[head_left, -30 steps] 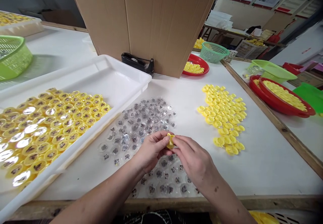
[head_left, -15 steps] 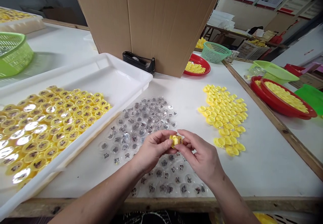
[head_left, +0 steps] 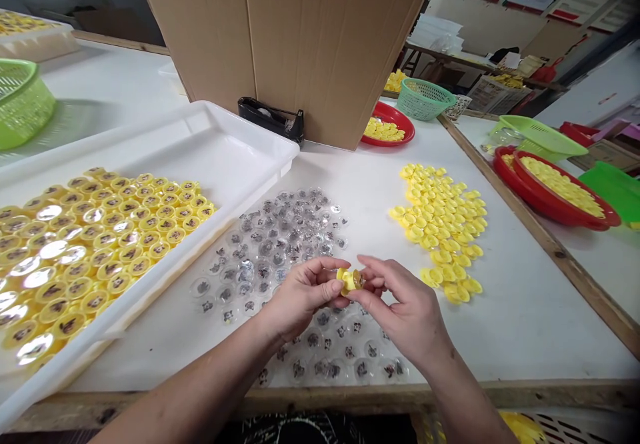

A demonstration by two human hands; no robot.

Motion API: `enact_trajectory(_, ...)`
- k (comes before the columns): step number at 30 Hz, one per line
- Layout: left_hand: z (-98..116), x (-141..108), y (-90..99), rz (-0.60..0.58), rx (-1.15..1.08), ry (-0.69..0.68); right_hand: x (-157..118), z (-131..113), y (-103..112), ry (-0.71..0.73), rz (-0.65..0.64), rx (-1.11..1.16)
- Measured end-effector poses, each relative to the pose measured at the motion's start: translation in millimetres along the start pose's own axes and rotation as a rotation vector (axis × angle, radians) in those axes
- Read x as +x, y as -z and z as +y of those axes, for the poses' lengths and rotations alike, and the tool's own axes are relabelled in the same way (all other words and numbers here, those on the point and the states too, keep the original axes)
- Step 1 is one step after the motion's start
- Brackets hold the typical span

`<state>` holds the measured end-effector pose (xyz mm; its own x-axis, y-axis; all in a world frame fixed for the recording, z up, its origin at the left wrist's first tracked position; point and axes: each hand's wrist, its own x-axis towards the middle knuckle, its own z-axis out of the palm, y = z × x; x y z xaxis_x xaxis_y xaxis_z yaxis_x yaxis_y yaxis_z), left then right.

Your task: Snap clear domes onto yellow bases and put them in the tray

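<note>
My left hand (head_left: 306,297) pinches a small yellow plastic piece (head_left: 347,280) by its left end, between thumb and fingers. At the piece's other end, a round face with a dark picture meets the closed thumb and fingers of my right hand (head_left: 404,305). Beneath and around both hands lie clear round discs with small animal pictures (head_left: 295,231), loosely spread on the white table (head_left: 520,337). Right of my right hand is a pile of yellow plastic pieces (head_left: 440,217).
A white tray (head_left: 250,181) on the left holds rows of yellow pieces with picture tops (head_left: 107,237). Behind stand a black tape dispenser (head_left: 273,121) and a tall cardboard box (head_left: 300,44). Red trays (head_left: 555,201) and a green basket (head_left: 425,101) are at the right.
The yellow piece has turned slightly between my fingers, so more of its picture end shows. My right fingertips have lifted a little, and the whole view has shifted slightly.
</note>
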<state>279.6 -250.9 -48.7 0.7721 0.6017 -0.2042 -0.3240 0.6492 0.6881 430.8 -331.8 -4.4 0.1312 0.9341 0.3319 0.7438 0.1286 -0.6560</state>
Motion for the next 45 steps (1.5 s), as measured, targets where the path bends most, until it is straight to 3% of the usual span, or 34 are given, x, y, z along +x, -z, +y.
enact_trajectory(8, -1, 0, 2.6, -0.039, -0.001, 0.005, -1, -2, 3, 0.177, -0.025, -0.172)
enact_trajectory(14, -5, -1, 1.9, -0.070, 0.023, -0.019, -4, -4, 11, 0.130, -0.106, -0.142)
enact_trajectory(31, 6, -7, -11.2, -0.027, 0.131, -0.062, -4, -13, 12, 0.105, -0.035, -0.183)
enact_trajectory(38, 5, -7, -9.8, -0.077, 0.112, -0.108, -2, -18, 13, 0.118, -0.019, -0.191)
enact_trajectory(45, 7, -7, -10.1, -0.065, 0.105, -0.094, -4, -17, 13, 0.022, -0.018, -0.087)
